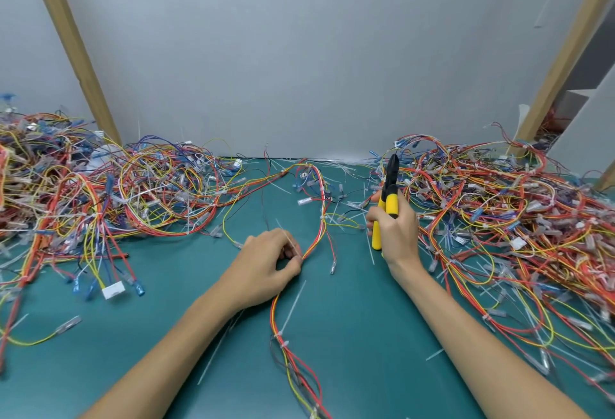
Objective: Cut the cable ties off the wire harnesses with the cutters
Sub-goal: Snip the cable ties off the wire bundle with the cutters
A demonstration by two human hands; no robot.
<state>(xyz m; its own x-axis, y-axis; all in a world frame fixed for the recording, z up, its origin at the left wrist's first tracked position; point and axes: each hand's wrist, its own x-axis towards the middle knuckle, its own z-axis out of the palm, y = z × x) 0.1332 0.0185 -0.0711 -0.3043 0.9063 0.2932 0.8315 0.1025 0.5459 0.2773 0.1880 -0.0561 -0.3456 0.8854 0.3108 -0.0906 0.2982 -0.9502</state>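
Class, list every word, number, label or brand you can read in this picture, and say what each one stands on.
No text can be read.
Yellow-handled cutters: no brand or number shows.
Small white tag on the red and yellow wire harness: dark marks, too blurred to read.

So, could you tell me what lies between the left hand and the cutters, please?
In the head view, the red-and-yellow harness the left hand pinches, a thin red wire, then bare green mat before the cutters.
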